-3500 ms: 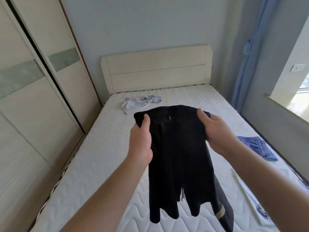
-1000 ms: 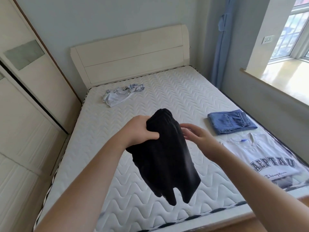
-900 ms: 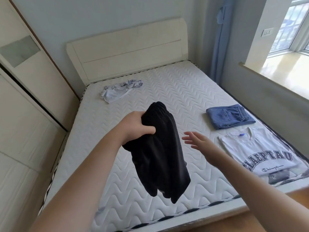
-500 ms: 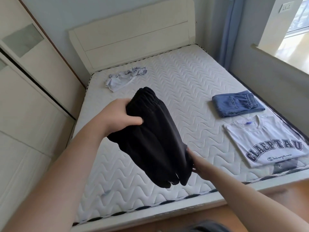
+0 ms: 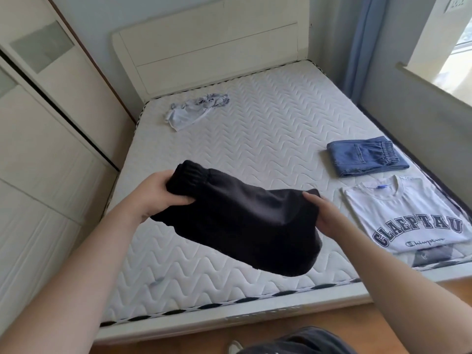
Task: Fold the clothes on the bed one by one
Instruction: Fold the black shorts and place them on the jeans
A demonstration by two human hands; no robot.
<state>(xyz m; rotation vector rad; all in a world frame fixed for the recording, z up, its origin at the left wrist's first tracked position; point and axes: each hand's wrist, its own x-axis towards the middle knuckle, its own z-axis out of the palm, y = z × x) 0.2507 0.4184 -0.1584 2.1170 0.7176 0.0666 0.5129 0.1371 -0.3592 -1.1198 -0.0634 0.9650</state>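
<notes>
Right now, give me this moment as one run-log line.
left hand: grips black pants waistband | right hand: holds other end | pants: folded, above mattress | jeans, T-shirt: folded | pale garment: crumpled

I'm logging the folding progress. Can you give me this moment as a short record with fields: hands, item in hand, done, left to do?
left hand: grips the waistband end of the black pants
right hand: holds the pants' other end
item in hand: black pants, folded over, held above the mattress
done: jeans folded; T-shirt folded beside them, nearer the foot
left to do: pale garment crumpled near the headboard
</notes>
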